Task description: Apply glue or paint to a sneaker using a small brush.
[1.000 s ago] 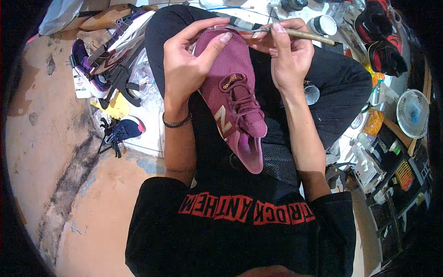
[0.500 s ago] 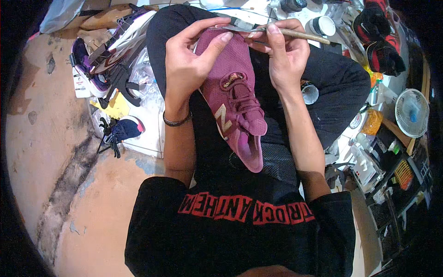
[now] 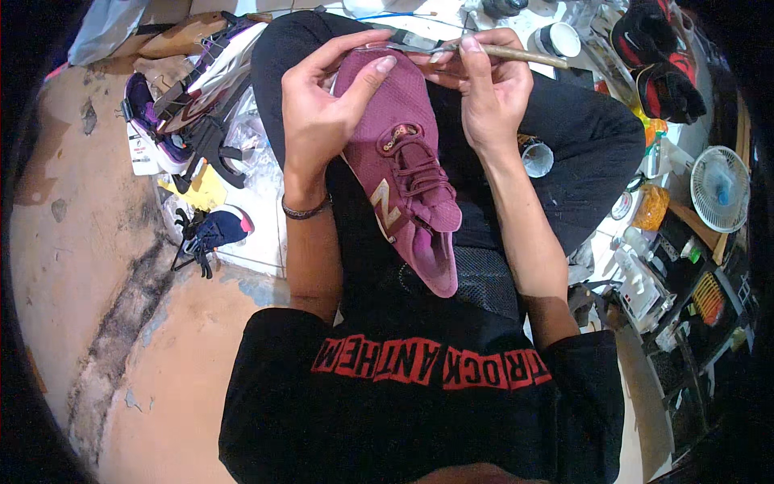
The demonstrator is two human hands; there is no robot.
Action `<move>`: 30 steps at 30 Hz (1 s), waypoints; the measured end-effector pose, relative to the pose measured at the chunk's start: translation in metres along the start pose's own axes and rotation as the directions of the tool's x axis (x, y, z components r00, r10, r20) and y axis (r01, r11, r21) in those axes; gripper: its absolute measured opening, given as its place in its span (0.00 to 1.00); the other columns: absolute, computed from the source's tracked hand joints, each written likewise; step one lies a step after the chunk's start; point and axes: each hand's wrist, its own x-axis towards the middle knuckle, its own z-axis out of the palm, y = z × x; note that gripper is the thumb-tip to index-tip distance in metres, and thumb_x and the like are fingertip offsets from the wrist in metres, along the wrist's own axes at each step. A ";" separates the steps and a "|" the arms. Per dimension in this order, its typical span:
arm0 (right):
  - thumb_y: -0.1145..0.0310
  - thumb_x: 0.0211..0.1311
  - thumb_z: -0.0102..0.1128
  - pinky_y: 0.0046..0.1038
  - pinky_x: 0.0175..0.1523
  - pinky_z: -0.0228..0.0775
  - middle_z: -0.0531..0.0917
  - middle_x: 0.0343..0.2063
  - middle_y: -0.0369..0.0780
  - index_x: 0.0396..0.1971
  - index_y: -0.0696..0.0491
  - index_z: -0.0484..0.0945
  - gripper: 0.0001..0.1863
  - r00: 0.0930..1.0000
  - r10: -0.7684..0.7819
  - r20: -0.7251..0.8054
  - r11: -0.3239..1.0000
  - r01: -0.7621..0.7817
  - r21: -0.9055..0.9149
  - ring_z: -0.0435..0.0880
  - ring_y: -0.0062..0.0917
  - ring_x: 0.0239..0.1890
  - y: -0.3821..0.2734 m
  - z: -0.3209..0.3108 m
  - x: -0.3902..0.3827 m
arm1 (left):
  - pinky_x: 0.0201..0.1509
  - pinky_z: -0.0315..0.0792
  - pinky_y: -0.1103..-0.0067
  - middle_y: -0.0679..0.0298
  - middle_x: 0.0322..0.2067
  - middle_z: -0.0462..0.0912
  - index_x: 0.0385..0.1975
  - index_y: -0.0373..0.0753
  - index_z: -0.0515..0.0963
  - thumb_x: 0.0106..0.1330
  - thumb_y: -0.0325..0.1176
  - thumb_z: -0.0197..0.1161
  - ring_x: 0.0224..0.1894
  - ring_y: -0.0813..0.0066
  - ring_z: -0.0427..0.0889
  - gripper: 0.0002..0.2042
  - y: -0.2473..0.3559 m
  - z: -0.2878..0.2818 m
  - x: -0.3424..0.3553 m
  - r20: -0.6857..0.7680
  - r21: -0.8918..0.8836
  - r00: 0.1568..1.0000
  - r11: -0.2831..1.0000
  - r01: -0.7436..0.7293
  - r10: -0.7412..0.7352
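Note:
A maroon mesh sneaker (image 3: pixel 403 177) lies toe-up across my dark-trousered lap, its laced opening toward my body. My left hand (image 3: pixel 330 109) grips its toe, thumb on the upper and fingers round the far edge. My right hand (image 3: pixel 492 97) is closed on a thin tool with a pale wooden handle (image 3: pixel 540 58), the thumb pressing near its metal end. That narrow end lies along the sole edge at the toe, partly hidden by my fingers, so its exact shape is unclear.
Shoes with binder clips (image 3: pixel 145 121) and a navy shoe (image 3: pixel 222 226) lie left. Black-and-red shoes (image 3: pixel 669 89), a white cup (image 3: pixel 556 40), a small clear cup (image 3: pixel 536 160), an orange-filled container (image 3: pixel 649 206), a white mesh basket (image 3: pixel 717 189) and assorted tools are ahead and right.
My right hand and the tool have shifted slightly left along the toe, and my left hand has moved a little left. The sneaker has risen slightly in the view.

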 end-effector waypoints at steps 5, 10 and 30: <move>0.69 0.72 0.58 0.29 0.41 0.87 0.83 0.34 0.44 0.42 0.58 0.68 0.10 1.000 0.021 0.002 0.998 -0.021 0.059 0.88 0.26 0.36 -0.002 0.002 -0.001 | 0.50 0.76 0.83 0.59 0.43 0.86 0.49 0.31 0.82 0.65 0.24 0.67 0.45 0.79 0.83 0.13 0.000 -0.001 0.002 -0.012 0.020 1.000 1.000 -0.018 0.019; 0.69 0.71 0.59 0.28 0.41 0.87 0.83 0.34 0.44 0.42 0.57 0.69 0.10 1.000 0.013 0.017 1.000 -0.014 0.015 0.88 0.26 0.36 -0.002 0.004 0.000 | 0.51 0.76 0.83 0.59 0.44 0.86 0.49 0.31 0.82 0.65 0.24 0.67 0.45 0.79 0.83 0.13 -0.001 -0.001 0.001 -0.004 0.012 1.000 0.999 -0.029 0.030; 0.67 0.73 0.57 0.32 0.39 0.87 0.84 0.33 0.42 0.44 0.56 0.70 0.10 1.000 -0.007 0.017 0.992 0.009 -0.129 0.87 0.26 0.36 -0.007 0.009 0.002 | 0.50 0.76 0.83 0.59 0.42 0.87 0.48 0.31 0.83 0.64 0.24 0.68 0.45 0.79 0.83 0.13 -0.002 -0.001 0.001 -0.013 0.048 0.998 0.997 -0.061 0.062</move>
